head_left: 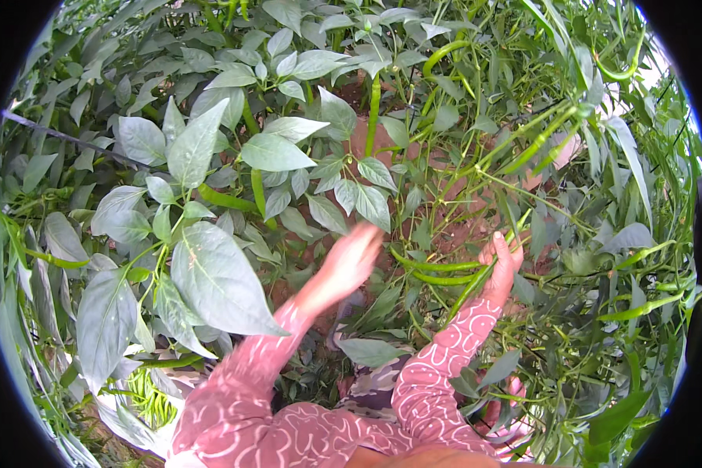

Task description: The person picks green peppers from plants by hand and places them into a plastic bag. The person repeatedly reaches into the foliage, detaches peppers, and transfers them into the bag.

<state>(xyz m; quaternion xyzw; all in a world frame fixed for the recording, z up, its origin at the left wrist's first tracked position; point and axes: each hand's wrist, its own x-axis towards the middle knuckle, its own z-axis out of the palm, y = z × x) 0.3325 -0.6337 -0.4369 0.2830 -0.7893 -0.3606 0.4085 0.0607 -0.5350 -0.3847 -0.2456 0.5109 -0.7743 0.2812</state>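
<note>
My right hand is closed around several long green chili peppers. Their ends stick out to the left of the fingers and below them. To the left, my left hand is smeared by motion among the leaves, and its fingers cannot be made out. Just above it hang broad pepper leaves. A long green pepper hangs farther off, beyond the left hand. Another pepper hangs to the left of that hand, partly behind leaves.
Dense pepper plants surround both arms, with large leaves close on the left. A white bag holding many green peppers stands at the lower left. A dark line crosses the foliage at left. More peppers hang at the right.
</note>
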